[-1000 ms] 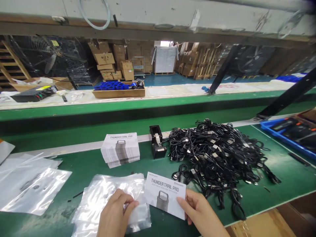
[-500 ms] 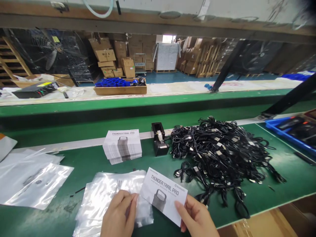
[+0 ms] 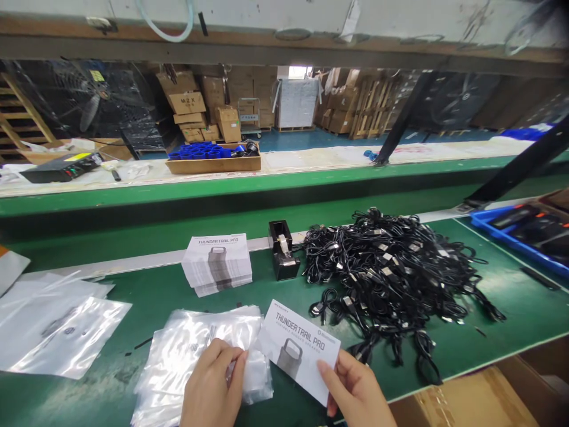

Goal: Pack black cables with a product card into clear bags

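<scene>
My right hand (image 3: 355, 388) grips a white printed leaflet (image 3: 300, 350) by its lower right corner, thumb on top. The leaflet reads "Thunder Trail Pro", shows a speaker and is tilted. Its left corner is close to a stack of clear plastic bags (image 3: 169, 350). Over the bags' right part, my left hand (image 3: 213, 382) is closed, with thumb and forefinger pinched at the top bag; the exact grip is partly hidden. Behind the bags stands a stack of matching leaflets (image 3: 217, 261).
A black tape dispenser (image 3: 283, 252) stands beside a big heap of black cables (image 3: 391, 273). More clear bags (image 3: 66, 332) lie at the left. A blue tray (image 3: 493, 228) holds dark items at the right. Below the bench's front edge is a cardboard box (image 3: 475, 397).
The view has shifted slightly. Both hands stay almost in place, and the leaflet remains in my right hand, barely moved.
</scene>
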`<state>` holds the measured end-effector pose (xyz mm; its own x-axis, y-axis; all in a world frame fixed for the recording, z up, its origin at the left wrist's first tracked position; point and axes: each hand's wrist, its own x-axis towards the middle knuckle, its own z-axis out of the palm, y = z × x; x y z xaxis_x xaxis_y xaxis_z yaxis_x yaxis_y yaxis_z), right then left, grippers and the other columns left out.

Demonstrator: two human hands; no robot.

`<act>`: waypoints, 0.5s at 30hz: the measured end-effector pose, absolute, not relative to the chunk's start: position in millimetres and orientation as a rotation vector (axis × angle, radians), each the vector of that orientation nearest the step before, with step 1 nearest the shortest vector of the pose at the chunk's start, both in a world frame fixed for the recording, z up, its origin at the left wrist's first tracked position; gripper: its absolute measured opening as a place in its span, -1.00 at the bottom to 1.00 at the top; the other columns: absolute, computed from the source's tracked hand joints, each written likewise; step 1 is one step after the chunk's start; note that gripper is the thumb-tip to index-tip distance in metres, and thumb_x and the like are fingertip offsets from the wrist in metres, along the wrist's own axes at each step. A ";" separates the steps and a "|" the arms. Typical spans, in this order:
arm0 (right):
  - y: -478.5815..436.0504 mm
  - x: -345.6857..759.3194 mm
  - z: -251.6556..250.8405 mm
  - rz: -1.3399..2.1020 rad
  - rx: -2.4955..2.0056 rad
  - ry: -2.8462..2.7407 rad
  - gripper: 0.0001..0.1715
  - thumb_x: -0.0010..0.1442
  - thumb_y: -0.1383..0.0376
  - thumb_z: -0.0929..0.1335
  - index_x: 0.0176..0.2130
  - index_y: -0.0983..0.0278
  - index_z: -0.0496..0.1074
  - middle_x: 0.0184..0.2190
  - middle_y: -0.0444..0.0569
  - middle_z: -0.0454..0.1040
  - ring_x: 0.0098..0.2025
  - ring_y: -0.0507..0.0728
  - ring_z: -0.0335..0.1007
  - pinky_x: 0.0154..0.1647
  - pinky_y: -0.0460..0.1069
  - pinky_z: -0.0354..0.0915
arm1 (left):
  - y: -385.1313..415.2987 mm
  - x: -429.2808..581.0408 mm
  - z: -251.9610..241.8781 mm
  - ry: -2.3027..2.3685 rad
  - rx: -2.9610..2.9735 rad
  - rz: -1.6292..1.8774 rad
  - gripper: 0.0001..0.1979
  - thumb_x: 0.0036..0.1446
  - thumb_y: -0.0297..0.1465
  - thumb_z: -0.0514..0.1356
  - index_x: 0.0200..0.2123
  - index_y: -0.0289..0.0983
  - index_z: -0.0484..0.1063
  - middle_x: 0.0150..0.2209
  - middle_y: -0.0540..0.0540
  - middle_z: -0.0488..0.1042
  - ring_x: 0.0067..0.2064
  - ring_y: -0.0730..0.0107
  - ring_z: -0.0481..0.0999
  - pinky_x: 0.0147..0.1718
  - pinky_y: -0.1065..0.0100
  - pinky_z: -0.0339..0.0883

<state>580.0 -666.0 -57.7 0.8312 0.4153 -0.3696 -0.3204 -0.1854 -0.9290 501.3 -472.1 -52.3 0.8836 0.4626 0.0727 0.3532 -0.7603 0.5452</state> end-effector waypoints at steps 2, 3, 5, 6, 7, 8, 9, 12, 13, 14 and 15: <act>-662.8 578.6 -59.0 0.626 -1.620 -0.080 -0.44 -0.01 -0.05 0.30 -0.24 0.37 0.41 -0.61 -0.09 0.36 -0.69 -0.06 0.13 -0.72 -0.15 0.14 | -472.6 500.1 -54.3 0.565 2.522 0.315 -0.70 0.16 -0.22 -0.07 -0.48 -0.16 0.36 -0.45 0.03 0.32 -0.41 0.40 0.37 -0.37 0.36 0.20; -661.0 577.4 -59.7 0.605 -1.615 -0.077 -0.44 -0.01 -0.05 0.30 -0.25 0.37 0.41 -0.62 -0.10 0.35 -0.70 -0.07 0.12 -0.73 -0.15 0.13 | -472.8 499.5 -55.6 0.560 2.528 0.330 -0.70 0.16 -0.22 -0.08 -0.47 -0.16 0.36 -0.45 0.03 0.32 -0.40 0.40 0.37 -0.36 0.37 0.20; -658.0 574.7 -61.1 0.579 -1.605 -0.072 -0.44 0.00 -0.06 0.29 -0.26 0.37 0.40 -0.63 -0.12 0.33 -0.71 -0.07 0.10 -0.74 -0.16 0.11 | -473.4 498.6 -58.3 0.553 2.544 0.355 -0.71 0.16 -0.22 -0.07 -0.46 -0.16 0.36 -0.44 0.03 0.33 -0.39 0.40 0.37 -0.35 0.37 0.20; -657.5 573.3 -62.0 0.582 -1.611 -0.078 -0.44 0.00 -0.06 0.29 -0.27 0.37 0.40 -0.64 -0.13 0.32 -0.71 -0.07 0.10 -0.74 -0.16 0.11 | -473.6 498.3 -59.5 0.551 2.551 0.365 -0.72 0.16 -0.23 -0.07 -0.45 -0.16 0.36 -0.43 0.03 0.34 -0.38 0.40 0.37 -0.34 0.37 0.20; -657.8 572.2 -62.9 0.588 -1.625 -0.088 -0.45 0.01 -0.05 0.28 -0.28 0.38 0.40 -0.65 -0.13 0.31 -0.71 -0.07 0.10 -0.73 -0.16 0.11 | -473.7 498.0 -60.5 0.547 2.555 0.373 -0.73 0.16 -0.23 -0.06 -0.44 -0.16 0.36 -0.42 0.02 0.34 -0.37 0.40 0.37 -0.34 0.37 0.20; -658.8 571.3 -64.2 0.597 -1.643 -0.100 -0.45 0.01 -0.05 0.27 -0.28 0.38 0.39 -0.65 -0.14 0.30 -0.71 -0.07 0.10 -0.73 -0.16 0.11 | -473.7 497.8 -61.3 0.540 2.556 0.382 -0.73 0.16 -0.24 -0.06 -0.44 -0.16 0.36 -0.41 0.02 0.34 -0.36 0.40 0.37 -0.33 0.37 0.20; -660.5 570.7 -65.6 0.619 -1.664 -0.114 -0.45 0.02 -0.05 0.26 -0.29 0.38 0.39 -0.65 -0.15 0.29 -0.71 -0.08 0.10 -0.72 -0.16 0.11 | -473.6 497.4 -62.1 0.531 2.554 0.392 -0.74 0.16 -0.24 -0.05 -0.43 -0.16 0.36 -0.41 0.02 0.35 -0.35 0.40 0.37 -0.32 0.37 0.20; -666.3 570.7 -70.8 0.742 -1.699 -0.149 -0.44 0.02 -0.07 0.25 -0.32 0.38 0.37 -0.65 -0.15 0.28 -0.70 -0.08 0.10 -0.72 -0.17 0.09 | -473.2 496.1 -64.3 0.503 2.542 0.424 -0.76 0.16 -0.24 -0.04 -0.41 -0.16 0.35 -0.40 0.02 0.35 -0.34 0.40 0.37 -0.32 0.38 0.21; -667.4 571.2 -72.1 0.802 -1.691 -0.161 -0.44 0.00 -0.08 0.26 -0.33 0.38 0.36 -0.64 -0.15 0.29 -0.69 -0.08 0.11 -0.72 -0.18 0.08 | -473.3 495.5 -65.4 0.486 2.539 0.438 -0.77 0.16 -0.24 -0.04 -0.40 -0.16 0.35 -0.40 0.02 0.35 -0.34 0.40 0.37 -0.32 0.38 0.21; -667.6 571.9 -72.8 0.864 -1.674 -0.174 -0.45 -0.03 -0.08 0.28 -0.36 0.38 0.36 -0.64 -0.15 0.30 -0.69 -0.08 0.11 -0.73 -0.19 0.07 | -473.5 494.9 -66.9 0.462 2.535 0.459 -0.78 0.16 -0.24 -0.04 -0.40 -0.16 0.34 -0.40 0.02 0.35 -0.34 0.40 0.37 -0.33 0.38 0.21; -667.1 572.7 -72.7 0.919 -1.653 -0.181 -0.45 -0.07 -0.08 0.30 -0.39 0.38 0.36 -0.65 -0.15 0.30 -0.69 -0.09 0.11 -0.73 -0.20 0.06 | -473.9 494.2 -68.6 0.432 2.529 0.482 -0.78 0.16 -0.25 -0.04 -0.39 -0.16 0.34 -0.40 0.01 0.34 -0.34 0.41 0.37 -0.33 0.39 0.22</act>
<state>572.7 -667.1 -72.7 0.6782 0.5676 -0.4668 -0.3481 -0.3112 -0.8843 494.2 -473.9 -68.6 0.8855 0.3921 0.2493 0.2051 -0.8113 0.5475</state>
